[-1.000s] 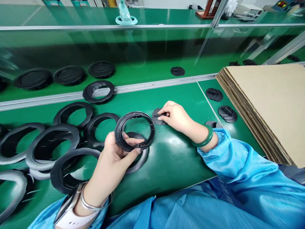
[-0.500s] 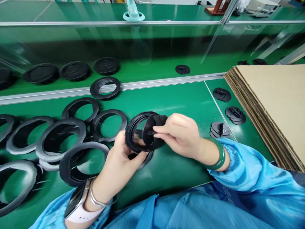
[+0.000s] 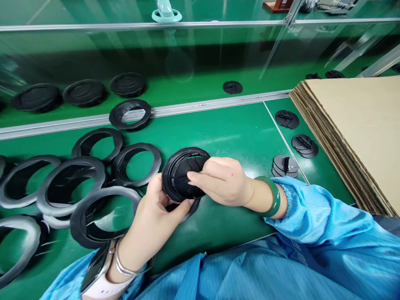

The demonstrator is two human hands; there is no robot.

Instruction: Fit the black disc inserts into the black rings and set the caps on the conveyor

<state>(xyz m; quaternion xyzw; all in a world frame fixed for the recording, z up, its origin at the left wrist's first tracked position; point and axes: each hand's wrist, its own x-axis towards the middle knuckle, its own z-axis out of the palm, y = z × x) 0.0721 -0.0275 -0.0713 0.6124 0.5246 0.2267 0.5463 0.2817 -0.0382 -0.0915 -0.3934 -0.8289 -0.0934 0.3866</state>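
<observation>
My left hand (image 3: 152, 216) grips a black plastic ring (image 3: 166, 182) by its lower edge, holding it tilted above the green mat. A ribbed black disc (image 3: 186, 175) fills the ring's opening. My right hand (image 3: 223, 182) is on the disc, with its fingertips pressing the disc's face and covering its right side. Below my hands, a second black ring (image 3: 191, 211) is mostly hidden on the mat.
Several black rings lie on the green mat (image 3: 237, 133) to the left. Stacks of black discs (image 3: 285, 166) stand at right, beside a pile of cardboard sheets (image 3: 353, 125). An aluminium rail (image 3: 200, 105) runs behind, with more black discs beyond it.
The disc has gone from tilted and partly edge-on in the ring to lying across its opening. My right hand has moved slightly left and down with it.
</observation>
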